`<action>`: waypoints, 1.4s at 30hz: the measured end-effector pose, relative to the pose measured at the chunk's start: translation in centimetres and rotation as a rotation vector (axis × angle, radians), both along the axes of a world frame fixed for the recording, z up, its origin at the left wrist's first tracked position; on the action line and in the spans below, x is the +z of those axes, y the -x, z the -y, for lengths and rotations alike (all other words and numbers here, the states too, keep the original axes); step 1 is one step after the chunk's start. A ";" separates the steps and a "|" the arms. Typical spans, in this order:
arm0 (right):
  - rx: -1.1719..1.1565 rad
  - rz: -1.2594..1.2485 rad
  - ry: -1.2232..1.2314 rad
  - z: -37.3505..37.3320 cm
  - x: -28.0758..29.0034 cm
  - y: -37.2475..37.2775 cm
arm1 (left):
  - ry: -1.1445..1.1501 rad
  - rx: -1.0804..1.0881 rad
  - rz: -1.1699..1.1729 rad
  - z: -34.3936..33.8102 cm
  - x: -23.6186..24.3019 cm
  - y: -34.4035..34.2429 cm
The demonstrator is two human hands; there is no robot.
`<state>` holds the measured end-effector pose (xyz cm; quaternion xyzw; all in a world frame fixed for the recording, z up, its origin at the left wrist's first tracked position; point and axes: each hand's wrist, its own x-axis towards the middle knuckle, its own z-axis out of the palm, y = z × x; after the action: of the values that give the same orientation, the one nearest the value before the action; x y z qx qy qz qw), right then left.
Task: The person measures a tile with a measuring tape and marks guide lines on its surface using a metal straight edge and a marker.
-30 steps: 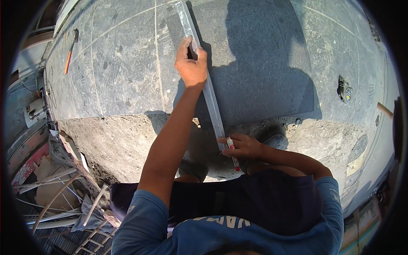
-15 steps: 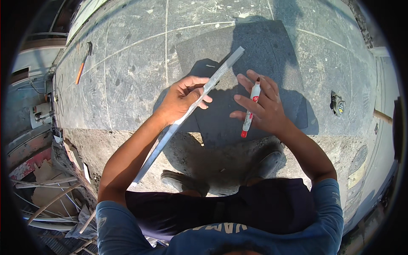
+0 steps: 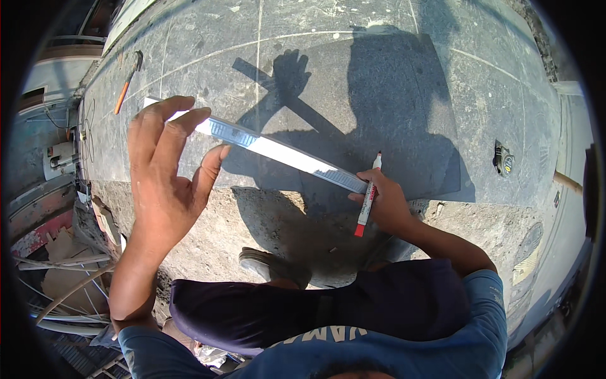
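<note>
A long metal straightedge (image 3: pixel 278 151) is held above the grey stone slab (image 3: pixel 328 76), running from left to right. My left hand (image 3: pixel 165 183) is raised near the camera and pinches its left end between thumb and fingers. My right hand (image 3: pixel 386 203) grips the right end, close to the slab's near edge. The same right hand also holds a white marker with a red cap (image 3: pixel 368 201), its tip pointing away from me.
A hammer with an orange handle (image 3: pixel 126 85) lies at the slab's far left. A small tape measure (image 3: pixel 503 159) sits on the slab at right. Rough concrete ground (image 3: pixel 265 227) lies below the slab edge, my shoe (image 3: pixel 268 265) on it. Debris and metal bars (image 3: pixel 57 278) are at left.
The straightedge has swung from a steep diagonal to nearly crosswise. My left hand moved left and up toward the camera; my right hand dropped to the bar's right end, marker still in it.
</note>
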<state>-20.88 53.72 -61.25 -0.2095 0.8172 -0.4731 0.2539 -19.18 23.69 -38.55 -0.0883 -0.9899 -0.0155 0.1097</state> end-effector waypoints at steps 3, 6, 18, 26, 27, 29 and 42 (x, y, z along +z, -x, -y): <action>-0.141 0.346 0.006 0.0 1.1 -0.3 | -0.396 0.174 -0.234 1.5 -4.9 0.0; -0.155 0.314 0.045 1.3 2.0 -1.2 | -1.057 0.546 0.232 0.7 -11.5 1.1; 0.092 -0.214 0.231 -1.8 -2.4 -3.8 | -1.841 0.730 0.061 -5.1 -22.5 6.0; 0.612 -0.436 0.307 -6.7 -8.3 -7.7 | -1.824 0.679 0.215 -4.4 -27.9 1.4; 0.531 -0.386 0.448 -5.7 -7.4 -8.1 | -1.821 0.676 0.183 -4.2 -28.3 1.4; 0.533 -0.348 0.468 -4.7 -7.1 -8.3 | -1.799 0.700 0.161 -4.4 -28.3 1.6; 0.466 -0.389 0.447 -2.4 -9.4 -9.1 | -1.715 0.695 0.106 -6.7 -28.3 3.3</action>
<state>-11.81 56.11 -70.64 -0.5260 0.6569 -0.5209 0.1430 -22.49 30.36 -66.83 0.3258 -0.6145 -0.7127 0.0908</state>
